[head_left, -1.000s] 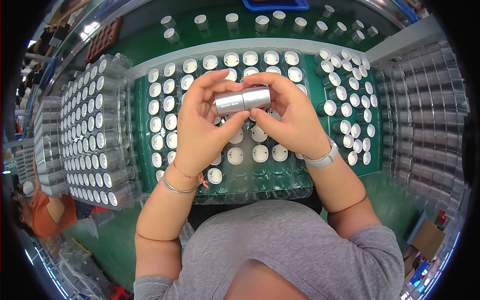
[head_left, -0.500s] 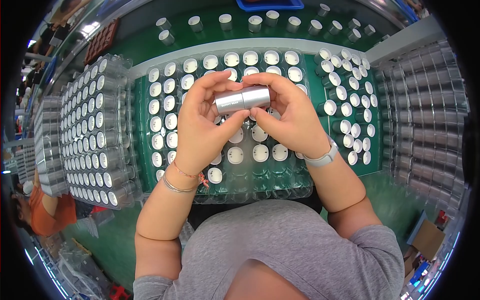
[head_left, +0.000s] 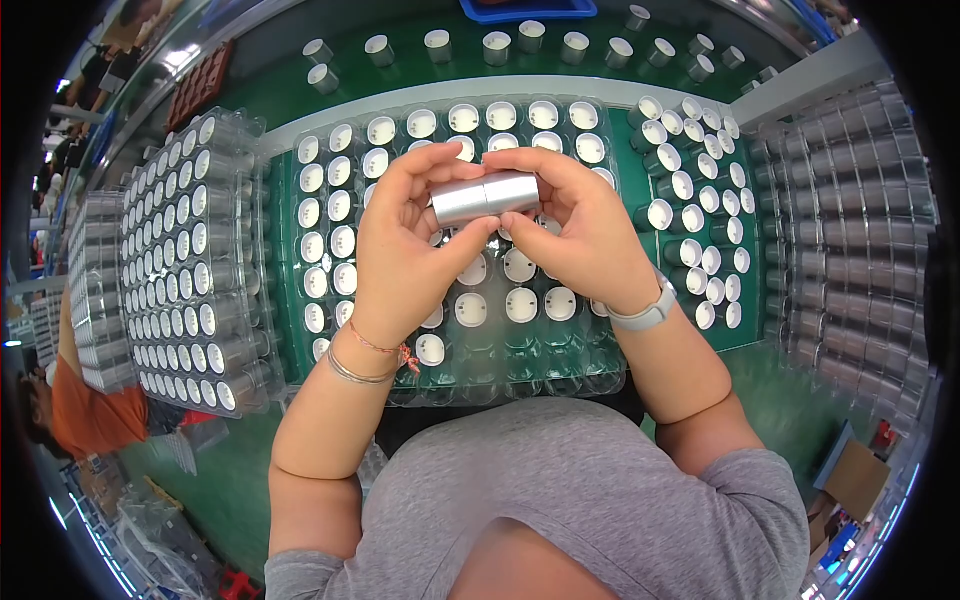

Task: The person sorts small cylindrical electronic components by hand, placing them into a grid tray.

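Observation:
Between my two hands lies a silver metallic cylinder (head_left: 470,200), held sideways, with a seam round its middle. My left hand (head_left: 405,235) closes on its left part with thumb and fingers, and my right hand (head_left: 585,235) grips the right part the same way. Both thumbs meet at its near side, close to the seam. Below the hands is a clear plastic tray (head_left: 545,370) filled with rows of similar white-ended cylinders (head_left: 470,310); several near-side pockets hold none. My hands hide part of the tray's middle.
Loose white-ended cylinders (head_left: 690,220) stand right of the tray. Stacked filled trays (head_left: 190,270) rise at the left, more stacked trays (head_left: 850,240) at the right. Beyond a grey rail (head_left: 440,93), spaced cylinders stand on a green belt (head_left: 400,75) with a blue tray (head_left: 530,10).
The held cylinder has turned about its length, so the printing on its side no longer shows. My hands stay in place. The cylinders on the far belt have shifted left.

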{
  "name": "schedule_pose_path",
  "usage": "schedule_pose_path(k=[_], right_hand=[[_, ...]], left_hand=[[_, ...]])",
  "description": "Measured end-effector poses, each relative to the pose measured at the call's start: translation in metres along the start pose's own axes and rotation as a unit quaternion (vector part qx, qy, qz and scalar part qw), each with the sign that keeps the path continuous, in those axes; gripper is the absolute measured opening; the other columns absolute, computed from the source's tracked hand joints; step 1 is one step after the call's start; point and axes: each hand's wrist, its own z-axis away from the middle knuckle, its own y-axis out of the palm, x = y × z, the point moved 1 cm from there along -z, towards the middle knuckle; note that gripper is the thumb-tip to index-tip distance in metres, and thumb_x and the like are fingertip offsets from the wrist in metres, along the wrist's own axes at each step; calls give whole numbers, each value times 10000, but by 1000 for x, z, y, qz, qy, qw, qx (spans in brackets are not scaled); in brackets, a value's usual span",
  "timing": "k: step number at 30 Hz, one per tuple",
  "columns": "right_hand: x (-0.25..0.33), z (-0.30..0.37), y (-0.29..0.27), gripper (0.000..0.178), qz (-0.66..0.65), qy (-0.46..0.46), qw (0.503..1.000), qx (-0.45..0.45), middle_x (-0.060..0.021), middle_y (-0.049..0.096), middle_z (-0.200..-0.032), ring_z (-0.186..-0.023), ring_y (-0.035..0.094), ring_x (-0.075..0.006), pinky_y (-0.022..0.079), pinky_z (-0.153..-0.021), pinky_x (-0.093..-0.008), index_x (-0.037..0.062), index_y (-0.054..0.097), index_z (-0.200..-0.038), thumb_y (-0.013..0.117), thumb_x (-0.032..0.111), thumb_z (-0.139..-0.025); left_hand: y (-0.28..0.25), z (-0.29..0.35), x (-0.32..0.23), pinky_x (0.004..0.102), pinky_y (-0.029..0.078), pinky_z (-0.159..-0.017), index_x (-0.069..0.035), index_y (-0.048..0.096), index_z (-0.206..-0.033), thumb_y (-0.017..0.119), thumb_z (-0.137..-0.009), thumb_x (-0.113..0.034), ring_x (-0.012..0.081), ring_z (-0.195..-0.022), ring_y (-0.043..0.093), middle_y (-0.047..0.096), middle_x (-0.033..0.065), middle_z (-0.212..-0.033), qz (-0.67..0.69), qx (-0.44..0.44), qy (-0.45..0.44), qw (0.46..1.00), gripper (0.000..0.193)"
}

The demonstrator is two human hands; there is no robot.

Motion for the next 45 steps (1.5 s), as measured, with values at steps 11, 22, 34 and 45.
schedule_pose_path(k=[11, 22, 34, 45], right_hand=[[0, 0, -1, 440, 20, 7, 1000, 4, -91, 612, -1178, -1023, 593, -130, 490, -872, -273, -9, 541, -1257, 603, -32, -822], [3, 1, -1, 459, 23, -34, 999, 7, -91, 592, -1202, -1090, 590, -160, 481, -941, -301, 5, 530, -1262, 603, -60, -814], [3, 0, -1, 353, -139, 49, 989, -16, -91, 599, -1135, -1015, 590, -129, 484, -897, -279, -19, 529, -1227, 613, 22, -887], [5, -1, -3, 206, -134, 122, 983, -36, -32, 642, -917, -758, 586, -76, 470, -684, -210, 14, 584, -1078, 595, 174, -949]], left_hand=[[1, 0, 0, 323, 523, -949, 19, 448, -1269, 693, -762, 98, 203, -1099, 580, 572, 144, -1145, 17, -2, -2, 1000, 569], [2, 3, -1, 317, 500, -964, -18, 495, -1250, 706, -758, 91, 183, -1093, 587, 585, 105, -1134, -82, 5, 84, 993, 546], [-1, 0, 0, 300, 561, -873, 40, 517, -1187, 721, -774, 86, 208, -1096, 584, 576, 139, -1151, 15, -26, 22, 999, 464], [-5, -1, -11, 195, 516, -580, 30, 600, -1099, 657, -903, -79, 85, -658, 620, 666, 72, -873, 50, -44, -119, 991, 231]])
